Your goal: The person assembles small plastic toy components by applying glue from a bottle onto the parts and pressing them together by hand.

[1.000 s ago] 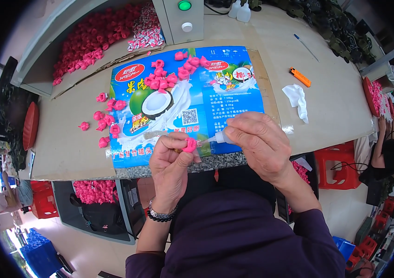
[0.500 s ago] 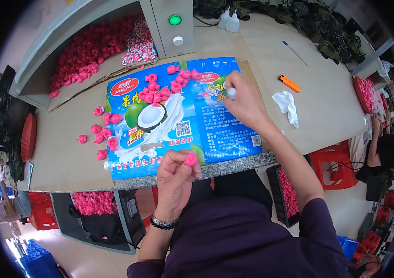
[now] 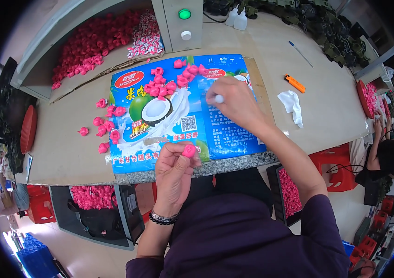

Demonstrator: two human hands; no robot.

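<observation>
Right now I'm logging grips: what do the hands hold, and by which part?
Left hand: small pink piece, pinched by its side. Right hand: white item, one end showing, its gripped part hidden.

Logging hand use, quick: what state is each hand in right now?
Left hand: closed, holding a pink piece at the fingertips.
Right hand: closed on a white, round-ended object, mostly hidden.

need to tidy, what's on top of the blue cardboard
Small pink pieces lie on the cardboard, upper middle and left. The right hand, holding something white, and the left hand hide parts of it; what's beneath cannot be seen.
</observation>
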